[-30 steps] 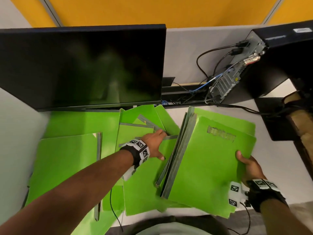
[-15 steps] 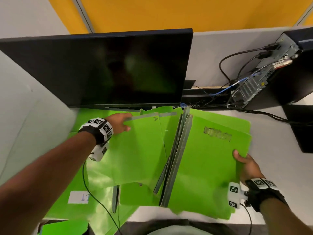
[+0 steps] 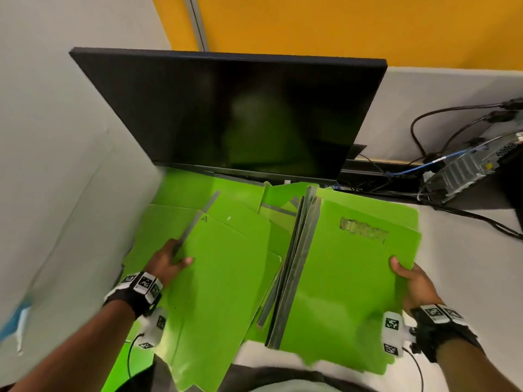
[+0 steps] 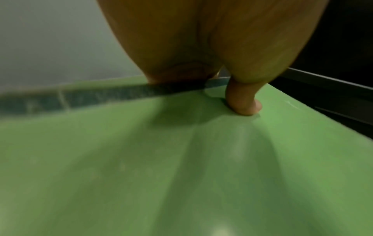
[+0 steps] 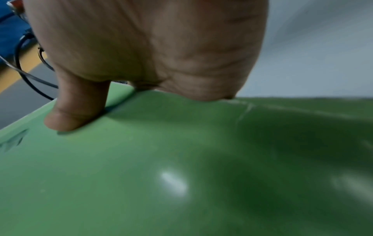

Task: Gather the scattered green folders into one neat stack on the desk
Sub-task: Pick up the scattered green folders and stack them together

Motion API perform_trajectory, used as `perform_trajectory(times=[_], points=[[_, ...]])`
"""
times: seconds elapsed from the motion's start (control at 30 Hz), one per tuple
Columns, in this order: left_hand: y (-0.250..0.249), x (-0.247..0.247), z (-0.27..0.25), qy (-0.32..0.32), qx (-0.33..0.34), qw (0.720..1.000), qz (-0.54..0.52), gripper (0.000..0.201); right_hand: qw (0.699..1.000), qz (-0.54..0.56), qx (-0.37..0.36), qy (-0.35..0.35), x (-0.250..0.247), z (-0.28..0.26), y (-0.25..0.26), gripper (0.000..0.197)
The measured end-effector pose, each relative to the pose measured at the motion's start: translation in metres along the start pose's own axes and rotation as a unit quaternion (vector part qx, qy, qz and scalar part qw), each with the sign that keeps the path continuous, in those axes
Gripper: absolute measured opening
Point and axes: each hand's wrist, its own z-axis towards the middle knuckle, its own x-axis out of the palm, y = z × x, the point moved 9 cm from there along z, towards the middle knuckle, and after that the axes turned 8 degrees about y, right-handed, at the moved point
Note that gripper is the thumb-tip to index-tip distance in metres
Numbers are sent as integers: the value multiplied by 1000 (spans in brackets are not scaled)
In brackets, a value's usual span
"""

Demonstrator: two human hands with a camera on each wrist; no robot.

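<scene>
White desk (image 3: 464, 278) underneath, green everywhere. Nearest us, the left hand (image 3: 167, 263) pinches a loose green folder (image 3: 215, 292) at its grey spine, thumb (image 4: 243, 102) pressed on top, fingers tucked below out of sight. To its right, the right hand (image 3: 411, 284) grips the gathered stack (image 3: 339, 284) at its right edge, thumb (image 5: 74, 110) on the cover. More folders (image 3: 184, 193) lie scattered behind, under the dark monitor (image 3: 232, 114), the computer tower (image 3: 478, 168) off right.
</scene>
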Motion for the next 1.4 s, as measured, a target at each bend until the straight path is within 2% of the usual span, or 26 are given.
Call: perform_trajectory(times=[0.13,0.23,0.4,0.5,0.53,0.6,0.63,0.7,0.73,0.8,0.83,0.9,0.97,1.03,1.07,1.13,1.17,1.23,1.27,1.33,1.37,1.4], points=[[-28,-2,-25,35,39,991,-120,43,1000,-7,13,13,10,1,-3,55],[-56,1,-39,35,56,973,-222,53,999,4,11,33,24,1,-5,56],[-114,7,-49,78,138,964,-214,73,999,7,0,43,61,-1,-11,68],[-150,6,-54,67,161,944,-280,59,999,14,-6,50,80,-3,-15,53],[-159,9,-57,64,159,936,-308,56,999,9,-10,44,83,-4,-16,59],[-167,25,-60,67,144,929,-334,59,999,2,-22,35,85,-3,-16,86],[-174,37,-65,75,145,926,-342,58,999,4,-30,38,88,-3,-15,89],[-184,57,-75,75,155,911,-374,37,998,2,-39,50,92,-8,-12,75],[-189,67,-81,78,143,911,-378,33,998,-7,-42,53,94,-11,-7,74],[-193,89,-87,125,97,910,-384,74,997,-41,-51,40,88,-12,-1,98],[-193,102,-86,160,83,906,-382,85,997,-54,-51,35,83,-12,1,112],[-204,111,-91,188,86,916,-345,88,996,-69,-37,49,78,-10,1,121],[-215,115,-93,195,120,925,-302,105,996,-78,-27,41,68,-6,-2,118],[-226,117,-99,190,157,934,-259,101,997,-71,-30,21,61,-5,-1,110],[-226,119,-98,191,153,938,-247,96,997,-71,-28,17,63,-12,3,96],[-226,125,-99,226,128,940,-221,88,997,-66,-36,16,65,-23,11,51],[-226,122,-96,230,139,946,-179,79,997,-61,-40,14,61,-23,14,35],[-229,101,-88,202,211,955,-58,52,997,-49,-55,9,49,-25,22,33],[-226,88,-82,178,254,951,5,40,997,-48,-56,3,45,-27,26,35],[-211,68,-68,142,308,924,177,47,998,-37,-57,-3,38,-29,31,38],[-198,64,-62,147,314,894,284,51,998,-31,-57,-7,34,-30,32,38],[-182,66,-57,173,310,847,396,50,998,-31,-58,-11,34,-33,34,37]])
